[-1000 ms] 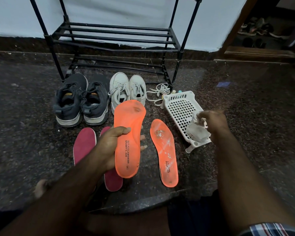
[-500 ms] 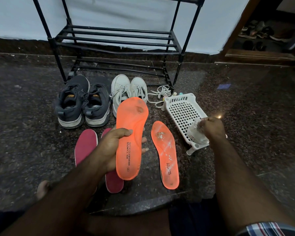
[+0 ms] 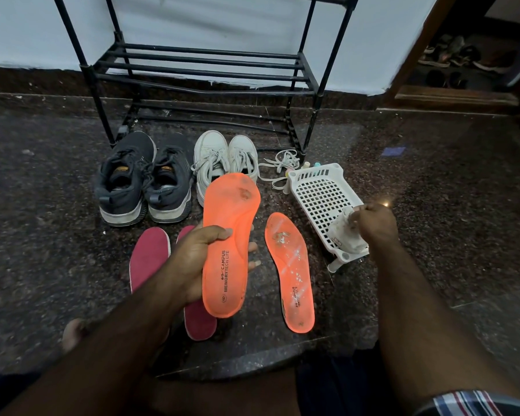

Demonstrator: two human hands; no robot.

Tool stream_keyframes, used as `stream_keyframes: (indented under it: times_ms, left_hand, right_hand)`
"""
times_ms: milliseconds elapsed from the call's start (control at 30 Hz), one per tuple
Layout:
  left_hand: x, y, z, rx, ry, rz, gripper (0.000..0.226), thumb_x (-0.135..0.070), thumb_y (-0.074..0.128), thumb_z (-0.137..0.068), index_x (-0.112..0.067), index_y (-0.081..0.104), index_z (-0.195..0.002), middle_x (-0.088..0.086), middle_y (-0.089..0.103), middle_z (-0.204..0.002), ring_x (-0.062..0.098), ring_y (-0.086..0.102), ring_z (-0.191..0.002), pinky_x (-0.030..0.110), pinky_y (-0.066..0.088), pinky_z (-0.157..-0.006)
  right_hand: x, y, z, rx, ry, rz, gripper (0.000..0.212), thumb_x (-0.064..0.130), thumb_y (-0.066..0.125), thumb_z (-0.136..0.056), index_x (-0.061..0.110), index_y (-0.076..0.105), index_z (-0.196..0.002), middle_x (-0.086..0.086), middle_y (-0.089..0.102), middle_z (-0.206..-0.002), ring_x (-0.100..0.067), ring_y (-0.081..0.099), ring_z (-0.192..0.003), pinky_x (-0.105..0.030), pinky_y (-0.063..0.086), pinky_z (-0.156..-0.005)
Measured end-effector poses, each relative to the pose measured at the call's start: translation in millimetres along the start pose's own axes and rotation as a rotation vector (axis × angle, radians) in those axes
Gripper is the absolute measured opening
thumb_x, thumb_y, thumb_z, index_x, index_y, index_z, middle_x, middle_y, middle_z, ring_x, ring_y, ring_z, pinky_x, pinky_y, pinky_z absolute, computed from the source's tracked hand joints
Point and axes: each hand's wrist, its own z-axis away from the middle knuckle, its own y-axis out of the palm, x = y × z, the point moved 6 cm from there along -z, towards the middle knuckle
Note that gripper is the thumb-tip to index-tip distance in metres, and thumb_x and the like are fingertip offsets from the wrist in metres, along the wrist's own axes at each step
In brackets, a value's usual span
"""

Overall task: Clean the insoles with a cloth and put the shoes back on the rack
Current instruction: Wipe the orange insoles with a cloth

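Note:
My left hand (image 3: 192, 259) grips an orange insole (image 3: 230, 232) upright above the floor, thumb across its front. A second orange insole (image 3: 290, 271), speckled with dirt, lies flat on the floor to its right. Two maroon insoles (image 3: 149, 256) lie to the left, one partly hidden behind my hand. My right hand (image 3: 376, 223) pinches a white cloth (image 3: 344, 232) inside the white basket (image 3: 318, 193). Dark grey shoes (image 3: 141, 181) and white shoes (image 3: 222, 160) stand in front of the black rack (image 3: 201, 73).
Loose white laces (image 3: 278, 166) and small pastel items lie behind the basket by the rack's right leg. The floor is dark speckled stone. More shoes sit in a doorway (image 3: 451, 58) at far right. My bare foot (image 3: 72, 331) shows at lower left.
My right hand with the cloth has sunk a little lower into the basket. The left hand and its orange insole have hardly moved.

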Motion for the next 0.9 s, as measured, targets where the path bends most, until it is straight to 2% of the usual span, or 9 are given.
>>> stream_keyframes:
  times_ms: [267,367,433,500,533,600,700,733,900]
  left_hand:
    - [3.1,-2.3,-0.6,0.009,-0.015,0.007,0.06,-0.006,0.053,-0.086,-0.008,0.045,-0.145,0.02,0.067,-0.128,0.038,0.073,-0.096,0.056,0.059,-0.072]
    - [3.3,4.4,12.6,0.082,-0.014,0.05,0.069,0.003,0.056,-0.077,-0.017,0.047,-0.143,0.024,0.063,-0.133,0.043,0.069,-0.108,0.067,0.056,-0.078]
    - [-5.9,10.4,2.6,0.035,-0.028,0.078,0.06,0.004,0.051,-0.079,-0.017,0.052,-0.135,0.021,0.067,-0.126,0.039,0.069,-0.111,0.069,0.054,-0.082]
    - [-18.5,-2.0,-16.8,-0.066,0.034,0.092,0.027,-0.019,0.055,-0.09,-0.016,0.063,-0.116,0.003,0.077,-0.102,0.017,0.075,-0.092,0.062,0.059,-0.076]
    - [-24.5,-2.9,-17.4,-0.07,0.042,0.02,0.029,-0.04,0.063,-0.089,-0.017,0.069,-0.105,-0.005,0.077,-0.092,0.011,0.074,-0.084,0.059,0.06,-0.076]
    - [-25.2,10.1,1.1,-0.013,0.024,-0.027,0.032,-0.038,0.077,-0.072,-0.01,0.08,-0.087,0.004,0.077,-0.09,0.021,0.074,-0.076,0.049,0.062,-0.072]
    - [-15.3,15.9,23.8,0.123,0.03,0.092,0.049,-0.045,0.048,-0.092,-0.009,0.079,-0.104,0.017,0.072,-0.107,0.033,0.07,-0.089,0.049,0.058,-0.079]
    - [-17.0,8.5,13.2,0.079,0.047,0.136,0.054,-0.049,0.044,-0.095,-0.01,0.078,-0.108,0.017,0.072,-0.107,0.033,0.068,-0.09,0.048,0.057,-0.08]
    - [-18.7,-3.7,4.6,-0.025,0.04,0.201,0.067,-0.053,0.036,-0.102,-0.002,0.079,-0.1,0.02,0.074,-0.105,0.032,0.074,-0.089,0.045,0.06,-0.08]
  right_hand:
    - [14.7,4.0,22.6,0.162,0.165,-0.398,0.009,0.002,0.049,-0.085,0.008,0.056,-0.083,-0.015,0.061,-0.074,-0.029,0.062,-0.059,-0.022,0.038,-0.039]
    - [51.6,10.9,45.1,0.284,0.018,-0.523,0.017,-0.003,0.05,-0.091,0.01,0.06,-0.094,-0.011,0.063,-0.078,-0.019,0.059,-0.055,-0.025,0.042,-0.046]
    - [82.6,23.3,69.3,0.371,-0.146,-0.54,0.021,-0.006,0.052,-0.092,0.011,0.063,-0.098,-0.007,0.067,-0.076,-0.016,0.059,-0.055,-0.026,0.044,-0.048]
    - [110.6,39.7,96.6,0.402,-0.334,-0.478,0.023,-0.004,0.057,-0.091,0.015,0.068,-0.096,-0.002,0.069,-0.074,-0.015,0.057,-0.056,-0.026,0.046,-0.052]
    - [120.0,49.7,109.1,0.401,-0.425,-0.411,0.021,0.001,0.061,-0.091,0.018,0.07,-0.096,0.001,0.07,-0.076,-0.013,0.059,-0.058,-0.027,0.048,-0.056]
    - [129.9,70.0,132.9,0.399,-0.584,-0.235,0.01,0.017,0.069,-0.089,0.02,0.074,-0.097,0.007,0.073,-0.085,-0.007,0.065,-0.07,-0.028,0.053,-0.068]
    - [138.1,89.5,162.7,0.345,-0.796,0.013,0.02,0.028,0.07,-0.089,0.021,0.075,-0.107,0.005,0.073,-0.103,-0.009,0.066,-0.097,-0.029,0.05,-0.091]
    - [141.9,93.1,172.3,0.341,-0.848,0.052,0.021,0.025,0.07,-0.089,0.019,0.075,-0.109,0.002,0.072,-0.106,-0.012,0.065,-0.1,-0.028,0.047,-0.094]
    - [145.2,118.0,208.8,0.378,-0.928,0.195,0.017,0.019,0.066,-0.088,0.019,0.076,-0.101,-0.003,0.073,-0.099,-0.022,0.066,-0.096,-0.035,0.05,-0.088]
